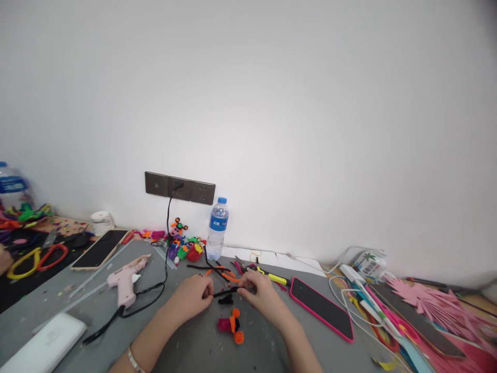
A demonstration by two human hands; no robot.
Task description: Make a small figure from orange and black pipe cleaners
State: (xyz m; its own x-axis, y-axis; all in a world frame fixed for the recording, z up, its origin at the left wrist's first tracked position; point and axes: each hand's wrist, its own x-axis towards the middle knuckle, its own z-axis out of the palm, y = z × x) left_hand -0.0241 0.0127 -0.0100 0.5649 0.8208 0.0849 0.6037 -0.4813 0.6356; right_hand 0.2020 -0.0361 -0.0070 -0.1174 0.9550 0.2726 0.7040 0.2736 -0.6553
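Observation:
Between my two hands runs a black pipe cleaner, level above the grey mat. My left hand pinches its left end, and my right hand pinches the right part near its fingertips. A small black coiled piece lies just below the strand. Nearer to me on the mat is a little figure in magenta, black and orange, with round orange ends. Behind my hands are an orange pipe cleaner and more black strands.
A water bottle stands by the wall beside colourful fuzzy figures. A pink glue gun with its cord and a white box lie left. Right are a pink-edged phone, cables and papers. Another person's hand shows far left.

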